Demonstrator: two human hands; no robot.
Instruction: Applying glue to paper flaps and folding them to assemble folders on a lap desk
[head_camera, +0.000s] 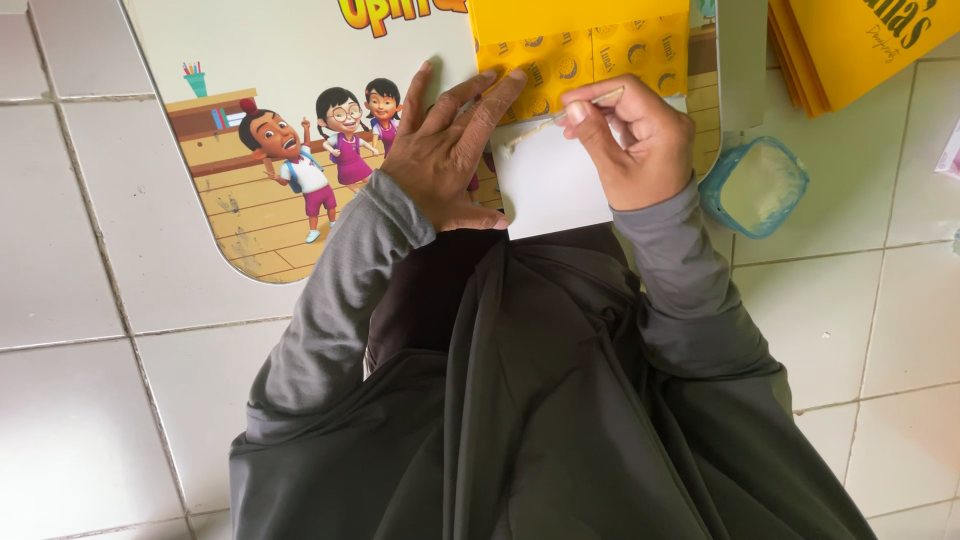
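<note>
Yellow sheet pinned under L hand, R hand pinching thin stick at its edge

Yellow sheet (590, 45) w/ a printed round pattern lies at top centre, on a small low table (240, 215) whose top shows cartoon children in a wooden classroom. Largest first: white tiled floor (80, 300) fills the surround, grey grout lines between tiles. The person's dark robe and grey sleeves take up the lower half of the view. The table has a rounded corner at lower left and sits directly on the floor.

Sheet's lower part shows a plain white face (550, 185), reaching down toward the person's body. A stack of yellow folded sheets (850, 45) lies at top right on the tiles, well apart from both hands. A blue-rimmed tub (755, 185) w/ pale contents sits on the floor just beside the R wrist.

Left hand (445, 150) lies flat, fingers spread, fingertips touching the sheet's lower-left edge, palm on the table by the white face; its grip is wide open, pressing not grasping. Right hand (635, 140) is curled, thumb and forefinger closed on a thin pale stick (560, 115) that slants down-left across the seam between yellow and white. Sheet thus sits directly under and between both hands, touching each.
</note>
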